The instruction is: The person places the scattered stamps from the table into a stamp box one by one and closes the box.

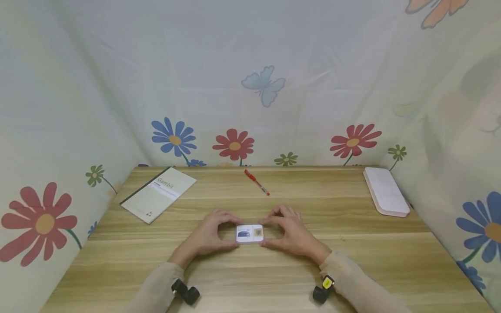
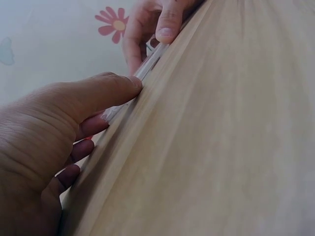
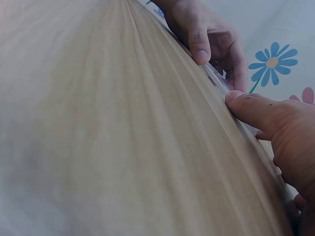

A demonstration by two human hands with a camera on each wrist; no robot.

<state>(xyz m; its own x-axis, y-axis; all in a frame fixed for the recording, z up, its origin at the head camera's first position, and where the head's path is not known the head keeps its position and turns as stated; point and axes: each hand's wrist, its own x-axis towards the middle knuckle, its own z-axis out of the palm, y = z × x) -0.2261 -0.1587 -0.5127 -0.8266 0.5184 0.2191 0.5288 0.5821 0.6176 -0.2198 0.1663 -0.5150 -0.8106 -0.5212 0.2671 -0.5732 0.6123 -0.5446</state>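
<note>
A small flat white case [image 1: 244, 234] with rounded corners lies low at the front middle of the table, a dark picture and a tan square printed on its top. My left hand [image 1: 210, 232] pinches its left end between thumb and forefinger. The right hand [image 1: 291, 230] does the same at the opposite end. In the left wrist view the case's edge [image 2: 147, 66] looks clear and shiny, close along the tabletop, with the left thumb [image 2: 115, 91] on its near end. The right wrist view has the right thumb [image 3: 246, 104] against the case's side [image 3: 217, 81].
Beyond the hands, a red pen [image 1: 257, 182] lies on the wooden table [image 1: 250, 278]. A notebook [image 1: 156, 195] marked "Gambit" is at the back left. At the back right rests a thick white rectangular box [image 1: 385, 191]. Flower-printed curtains [image 1: 203, 65] surround the table's back and sides.
</note>
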